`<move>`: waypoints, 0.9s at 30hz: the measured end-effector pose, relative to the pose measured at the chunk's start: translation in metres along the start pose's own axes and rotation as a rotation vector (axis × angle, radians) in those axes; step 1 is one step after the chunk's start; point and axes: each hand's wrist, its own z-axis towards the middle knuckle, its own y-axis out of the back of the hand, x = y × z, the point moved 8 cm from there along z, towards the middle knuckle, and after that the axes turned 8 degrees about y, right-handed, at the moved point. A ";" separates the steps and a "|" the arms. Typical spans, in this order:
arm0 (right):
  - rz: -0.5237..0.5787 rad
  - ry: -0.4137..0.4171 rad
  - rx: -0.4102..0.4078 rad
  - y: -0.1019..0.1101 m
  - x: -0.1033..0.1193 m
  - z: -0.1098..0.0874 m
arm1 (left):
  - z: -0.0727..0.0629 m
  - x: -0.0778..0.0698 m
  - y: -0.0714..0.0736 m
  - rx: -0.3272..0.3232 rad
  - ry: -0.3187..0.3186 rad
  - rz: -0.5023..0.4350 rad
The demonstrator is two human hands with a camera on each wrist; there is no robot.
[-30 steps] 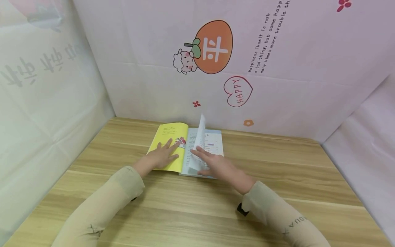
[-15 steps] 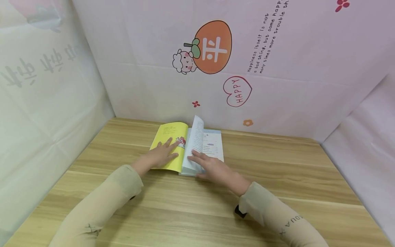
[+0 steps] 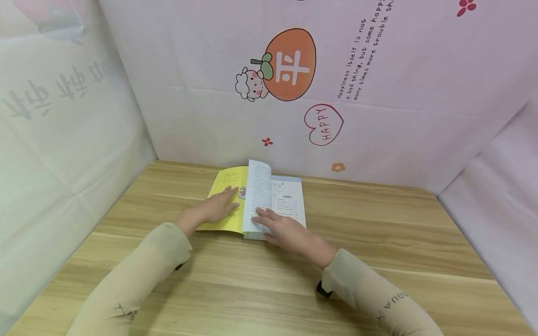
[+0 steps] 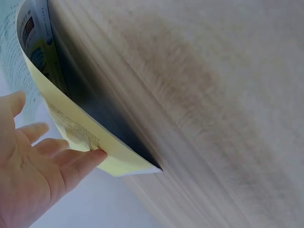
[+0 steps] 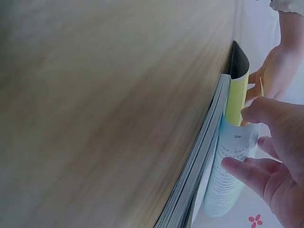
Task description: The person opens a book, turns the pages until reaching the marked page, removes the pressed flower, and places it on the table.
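Observation:
An open book (image 3: 287, 200) lies near the back of the table, its yellow page (image 3: 224, 224) at the left. A white printed leaf (image 3: 258, 186) stands curved over the middle, covering part of the yellow. My left hand (image 3: 214, 206) rests with extended fingers on the yellow page; in the left wrist view its fingertips touch that page (image 4: 114, 159), whose outer edge lifts off the table. My right hand (image 3: 290, 231), fingers spread, touches the lower part of the white leaf. In the right wrist view, the thick page block (image 5: 202, 142) shows below the curled leaf (image 5: 225, 178).
The wood-grain table (image 3: 260, 289) extends in front of the book and to both sides. Behind it rises a white printed cloth (image 3: 201, 121), with more cloth hanging at the left and right.
The white leaf has swung leftward from nearly upright to over the yellow page. My right hand has shifted slightly left with it. My left hand has drawn back a little to the left.

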 end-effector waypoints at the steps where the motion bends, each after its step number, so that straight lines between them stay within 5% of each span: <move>1: -0.004 0.001 -0.002 0.000 0.000 0.000 | 0.000 0.000 0.001 -0.004 -0.001 -0.013; 14: -0.039 0.074 -0.047 0.002 0.013 0.007 | -0.001 -0.006 0.011 -0.108 -0.060 -0.112; 27: -0.158 0.111 0.041 -0.006 0.028 0.021 | -0.003 -0.016 0.004 -0.081 -0.100 0.009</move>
